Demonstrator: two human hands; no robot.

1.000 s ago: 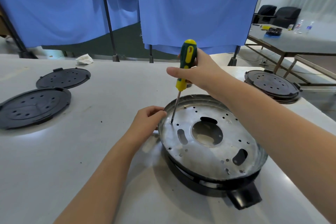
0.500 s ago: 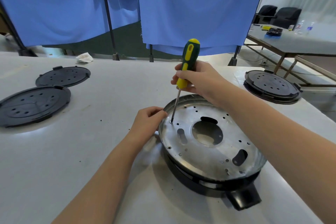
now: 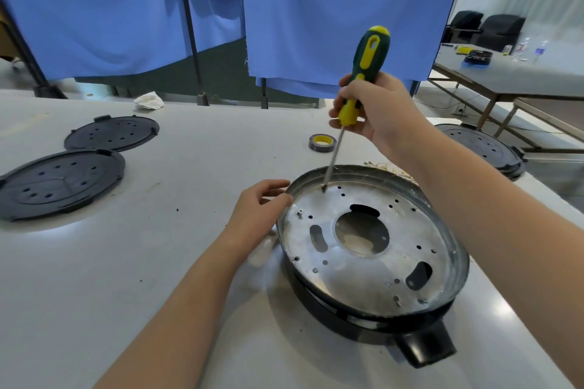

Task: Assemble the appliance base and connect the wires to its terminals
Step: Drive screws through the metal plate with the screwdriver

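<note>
Driving screw (image 3: 323, 189) into metal plate (image 3: 373, 265): my right hand (image 3: 376, 114) grips screwdriver (image 3: 363, 79), left hand (image 3: 260, 211) loosely curled, steadies rim. Next: keep tip seated, turn.

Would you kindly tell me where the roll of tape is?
The grey-and-yellow tape roll lies on the white table, beyond the round metal plate, left of the screwdriver shaft.

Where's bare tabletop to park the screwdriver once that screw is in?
Free: the white table between the two black perforated discs and the round metal plate, and the near-left corner under the left hand. Crowded: behind the plate, around the grey tape roll, right hand and green-and-yellow screwdriver.
</note>
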